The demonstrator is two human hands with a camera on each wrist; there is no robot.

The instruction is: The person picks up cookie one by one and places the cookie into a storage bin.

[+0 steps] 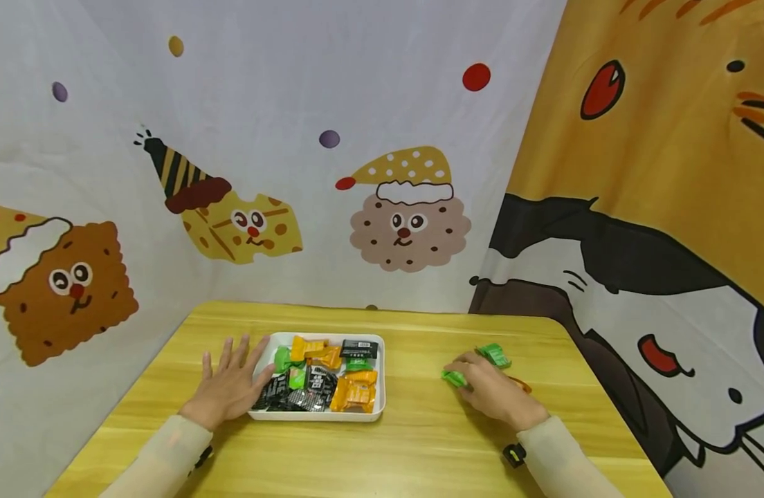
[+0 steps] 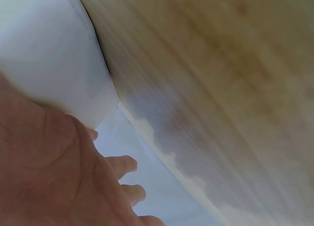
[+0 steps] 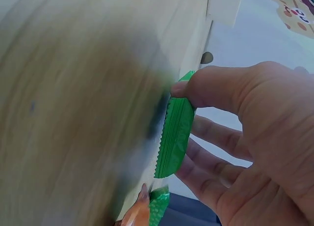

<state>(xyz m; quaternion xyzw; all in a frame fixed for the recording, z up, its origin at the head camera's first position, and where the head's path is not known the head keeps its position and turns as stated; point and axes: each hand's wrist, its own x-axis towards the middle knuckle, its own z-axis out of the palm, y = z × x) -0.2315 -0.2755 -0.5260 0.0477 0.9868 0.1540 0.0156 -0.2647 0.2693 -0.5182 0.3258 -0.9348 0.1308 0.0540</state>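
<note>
A white tray [image 1: 317, 416] holds several small wrapped snacks in black, orange and green. My left hand [image 1: 229, 382] is at the tray's left side with its fingers straight and spread, the thumb over the rim. In the left wrist view the palm [image 2: 49, 167] lies against the white tray wall [image 2: 54, 49]. To the right of the tray, my right hand [image 1: 490, 391] pinches a green wrapped snack [image 3: 176, 130] between thumb and fingers, close to the tabletop. Another green wrapped snack [image 1: 494, 355] lies just beyond that hand. An orange wrapped snack [image 1: 520, 384] is mostly hidden behind it.
The yellow wood-grain table [image 1: 419, 449] has its back edge against a white cloth [image 1: 264, 83] printed with cartoon snacks. A cloth with large cartoon animals [image 1: 656, 277] hangs along the right side.
</note>
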